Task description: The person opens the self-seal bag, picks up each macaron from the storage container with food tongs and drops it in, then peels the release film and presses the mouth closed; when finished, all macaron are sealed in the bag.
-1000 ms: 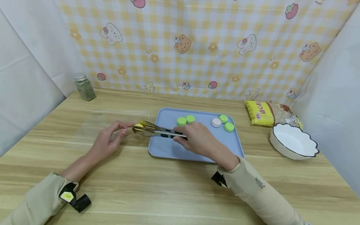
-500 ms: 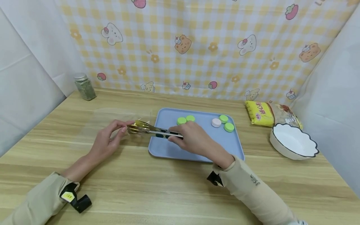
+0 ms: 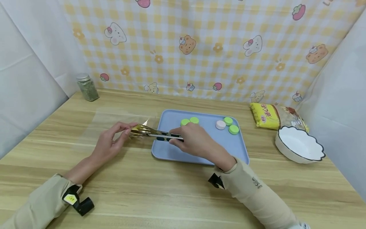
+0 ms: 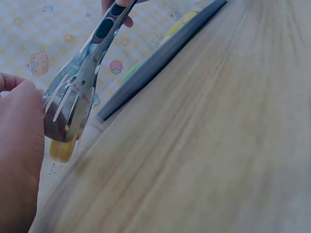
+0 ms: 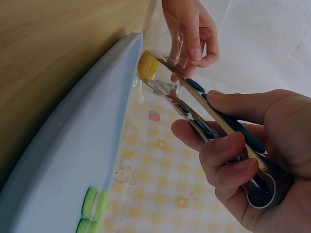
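My left hand (image 3: 107, 141) pinches the edge of a clear plastic bag (image 3: 114, 116) that lies flat over the wood to the left of the tray. My right hand (image 3: 194, 138) grips metal tongs (image 3: 163, 136) by their dark-padded handles. Between the slotted tips of the tongs is a yellow macaron (image 5: 147, 65). In both wrist views the tips reach within the bag's clear film, close beside my left fingers. Under my right hand is the blue tray (image 3: 174, 152), bearing several green macarons (image 3: 233, 129) and a pale pink one (image 3: 220, 124).
A white scalloped bowl (image 3: 300, 144) stands at the right, with a yellow food packet (image 3: 266, 116) behind it. At the back left is a lidded glass jar (image 3: 87, 88) of green flakes. A checked curtain (image 3: 166, 47) hangs behind the table.
The tongs and the yellow macaron have moved left, toward my left fingers and into the bag's mouth. My left hand has hardly moved, and the macarons on the tray stay where they were.
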The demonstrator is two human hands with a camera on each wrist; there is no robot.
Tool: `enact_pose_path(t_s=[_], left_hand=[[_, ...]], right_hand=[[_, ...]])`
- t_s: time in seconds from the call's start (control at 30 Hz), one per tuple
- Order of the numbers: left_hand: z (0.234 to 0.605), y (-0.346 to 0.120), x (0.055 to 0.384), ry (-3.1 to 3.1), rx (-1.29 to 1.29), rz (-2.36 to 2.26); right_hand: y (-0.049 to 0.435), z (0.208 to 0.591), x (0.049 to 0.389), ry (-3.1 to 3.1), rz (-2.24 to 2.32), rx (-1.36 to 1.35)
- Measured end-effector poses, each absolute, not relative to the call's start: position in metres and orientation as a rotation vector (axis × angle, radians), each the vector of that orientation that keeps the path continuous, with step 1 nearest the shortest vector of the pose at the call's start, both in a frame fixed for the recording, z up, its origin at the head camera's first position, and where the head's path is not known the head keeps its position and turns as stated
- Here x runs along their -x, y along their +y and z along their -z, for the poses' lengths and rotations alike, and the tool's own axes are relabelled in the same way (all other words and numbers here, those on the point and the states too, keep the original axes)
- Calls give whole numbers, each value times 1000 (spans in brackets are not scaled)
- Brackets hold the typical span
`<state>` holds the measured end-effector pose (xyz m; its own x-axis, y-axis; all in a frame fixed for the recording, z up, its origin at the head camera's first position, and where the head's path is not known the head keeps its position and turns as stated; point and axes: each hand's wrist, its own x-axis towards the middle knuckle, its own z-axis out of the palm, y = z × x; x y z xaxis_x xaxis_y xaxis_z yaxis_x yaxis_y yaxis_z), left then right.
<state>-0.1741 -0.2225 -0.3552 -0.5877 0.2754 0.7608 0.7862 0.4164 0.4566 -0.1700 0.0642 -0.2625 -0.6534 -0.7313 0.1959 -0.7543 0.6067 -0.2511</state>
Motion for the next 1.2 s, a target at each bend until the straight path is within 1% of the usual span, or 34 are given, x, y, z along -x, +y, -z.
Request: enact_pose_path(t_s=[0.23, 0.53, 0.83, 1.2], left_hand=[[356, -221, 175, -2075, 920, 1111], [356, -222, 175, -2104, 929, 1090], [353, -221, 174, -2129, 902, 1124], [355, -221, 173, -2133, 887, 1167]], right_hand=[[68, 257, 169, -2758, -430, -1301], [77, 253, 179, -2790, -687, -1349], [68, 257, 172, -2747, -491, -1285], [67, 259, 170, -2791, -474, -1303]])
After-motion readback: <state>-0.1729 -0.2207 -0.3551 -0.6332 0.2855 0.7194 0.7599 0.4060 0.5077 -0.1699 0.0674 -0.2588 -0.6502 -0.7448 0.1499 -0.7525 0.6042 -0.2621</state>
